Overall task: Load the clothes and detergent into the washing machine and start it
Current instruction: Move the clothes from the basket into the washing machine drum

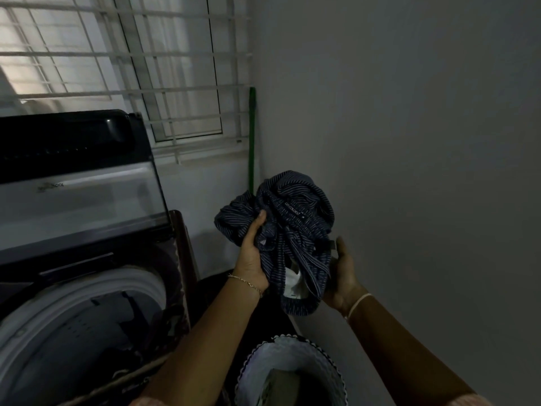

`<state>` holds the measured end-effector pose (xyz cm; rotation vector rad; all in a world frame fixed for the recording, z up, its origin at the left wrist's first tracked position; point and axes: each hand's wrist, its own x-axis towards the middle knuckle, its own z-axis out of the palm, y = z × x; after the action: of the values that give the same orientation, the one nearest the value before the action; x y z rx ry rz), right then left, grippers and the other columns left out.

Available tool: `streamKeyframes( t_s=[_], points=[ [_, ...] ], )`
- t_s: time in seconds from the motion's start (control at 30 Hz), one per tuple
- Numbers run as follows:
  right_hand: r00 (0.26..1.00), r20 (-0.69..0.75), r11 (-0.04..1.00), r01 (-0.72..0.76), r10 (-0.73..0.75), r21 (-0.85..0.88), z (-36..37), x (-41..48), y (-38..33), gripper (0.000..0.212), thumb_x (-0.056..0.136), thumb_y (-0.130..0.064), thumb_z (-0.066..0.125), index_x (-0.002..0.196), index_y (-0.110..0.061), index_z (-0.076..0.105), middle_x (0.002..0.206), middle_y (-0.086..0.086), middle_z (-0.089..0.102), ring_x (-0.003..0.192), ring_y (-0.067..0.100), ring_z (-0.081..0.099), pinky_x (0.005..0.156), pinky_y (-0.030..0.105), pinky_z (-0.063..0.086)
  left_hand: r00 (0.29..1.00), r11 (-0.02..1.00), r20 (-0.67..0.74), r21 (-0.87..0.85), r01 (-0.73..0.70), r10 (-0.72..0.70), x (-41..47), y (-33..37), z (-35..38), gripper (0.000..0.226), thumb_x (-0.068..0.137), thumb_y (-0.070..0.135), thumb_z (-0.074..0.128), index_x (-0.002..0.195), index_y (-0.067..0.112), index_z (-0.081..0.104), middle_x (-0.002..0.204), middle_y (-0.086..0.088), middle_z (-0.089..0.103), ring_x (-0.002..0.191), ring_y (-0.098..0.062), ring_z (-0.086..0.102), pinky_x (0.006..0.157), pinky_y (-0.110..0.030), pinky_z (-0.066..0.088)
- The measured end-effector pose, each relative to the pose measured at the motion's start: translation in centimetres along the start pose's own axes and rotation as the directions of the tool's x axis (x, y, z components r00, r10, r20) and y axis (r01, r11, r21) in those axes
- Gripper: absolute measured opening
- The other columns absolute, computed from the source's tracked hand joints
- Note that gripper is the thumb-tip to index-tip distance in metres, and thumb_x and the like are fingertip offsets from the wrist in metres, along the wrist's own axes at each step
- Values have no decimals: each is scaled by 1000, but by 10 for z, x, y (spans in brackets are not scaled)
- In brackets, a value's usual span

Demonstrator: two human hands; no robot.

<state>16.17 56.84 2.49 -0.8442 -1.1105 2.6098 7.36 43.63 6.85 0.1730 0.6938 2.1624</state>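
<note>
**Striped garment held in both hands, right of the open washer**

The garment (292,218) is a crumpled bundle of soft, dark navy cloth with thin pale pinstripes, folded over itself in loose ridges. It hangs in the air at the centre of the frame, to the right of the washer (96,284) and above the basket (295,347), touching neither. Its long axis runs roughly top to bottom in the frame, the bulky end up and a narrower loop of cloth drooping at the lower end. A dark label (292,208) near the upper end reads "GO COLORS!", with a small size mark beside it that is too small to read. A white patch of lining (294,284) shows low in the folds.

The left hand (251,259) grips the bundle's left side, thumb pressed on top of the cloth and fingers tucked beneath. A thin chain bracelet (246,281) circles that wrist. The right hand (342,276) lies against the lower right edge with its thumb raised. Its fingers are hidden behind the cloth, so its grip cannot be told. A pale band (358,303) sits on that wrist.

The washer fills the lower left: a top-loader with a smooth white round rim and a glossy dark-framed lid (79,200) standing open. The lid's logo is too blurred to read. The basket at bottom centre is round, with a pale lining and a scalloped, dark-trimmed rim. A green pole (251,136) leans in the corner by the barred window (175,54).
</note>
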Motion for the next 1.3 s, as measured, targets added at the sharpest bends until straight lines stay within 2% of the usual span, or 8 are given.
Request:
streamKeyframes(
  t_s=[0.27, 0.43, 0.53, 0.6, 0.7, 0.9, 1.1, 1.3],
  points=[
    [987, 151, 986, 35, -60, 162, 31, -18, -15, 78, 83, -71, 43, 134, -14, 53, 130, 16, 60, 120, 34, 56, 101, 46, 45, 988, 998, -156, 64, 29, -18, 8, -1, -15, 64, 90, 65, 37, 116, 12, 62, 107, -14, 71, 102, -29, 61, 76, -38, 51],
    [976, 209, 986, 23, -58, 163, 39, -25, -14, 61, 89, -60, 46, 119, -11, 67, 119, 17, 66, 105, 30, 66, 96, 43, 49, 925, 964, -379, 239, 116, -18, 22, -10, -39, 65, 80, 51, 67, 127, 6, 58, 124, -18, 62, 112, -32, 60, 83, -38, 55],
    [977, 209, 993, 22, -47, 119, 44, -30, -15, 51, 91, -51, 50, 107, -8, 72, 109, 16, 71, 91, 28, 71, 89, 40, 54, 869, 956, -489, 286, 72, 81, 25, -14, -47, 120, 52, 52, 89, 149, 23, 25, 135, -5, 54, 116, -27, 58, 91, -46, 53],
    [980, 196, 994, 15, -36, 108, 45, -30, -13, 48, 91, -48, 53, 109, -7, 68, 106, 16, 72, 88, 28, 72, 89, 40, 52, 850, 924, -475, 382, -35, 228, 17, -13, -36, 120, 66, 39, 85, 151, 33, 1, 137, 7, 41, 121, -20, 50, 101, -48, 46],
    [982, 186, 992, -2, -21, 127, 47, -29, -8, 45, 89, -47, 55, 102, -7, 72, 101, 16, 73, 82, 28, 73, 84, 39, 53, 883, 824, -290, 542, -165, 368, 14, -12, -41, 84, 79, 34, 74, 146, 40, 24, 138, -1, 52, 119, -22, 56, 99, -48, 48],
    [977, 212, 968, -79, 28, 239, 49, -24, 10, 46, 90, -46, 53, 83, -8, 79, 94, 15, 74, 76, 27, 73, 77, 38, 51, 945, 793, -185, 599, -107, 268, -2, -6, -45, 49, 90, 41, 61, 136, 33, 47, 126, -4, 63, 115, -26, 61, 94, -45, 52],
    [965, 239, 929, -182, 107, 322, 53, -15, 36, 46, 88, -48, 55, 96, -7, 77, 103, 15, 72, 85, 28, 71, 86, 40, 52, 911, 917, -412, 369, 153, 14, -36, -10, -57, 48, 92, 50, 51, 121, 14, 63, 117, -11, 68, 108, -26, 63, 84, -33, 53],
    [944, 286, 919, -251, 164, 305, 88, -16, 70, 47, 92, -46, 51, 100, -6, 75, 108, 15, 70, 91, 29, 70, 85, 41, 57, 861, 958, -508, 258, 121, 28, -73, -1, -81, 53, 93, 54, 46, 121, 12, 63, 119, -11, 66, 107, -25, 62, 85, -33, 51]
  ],
)
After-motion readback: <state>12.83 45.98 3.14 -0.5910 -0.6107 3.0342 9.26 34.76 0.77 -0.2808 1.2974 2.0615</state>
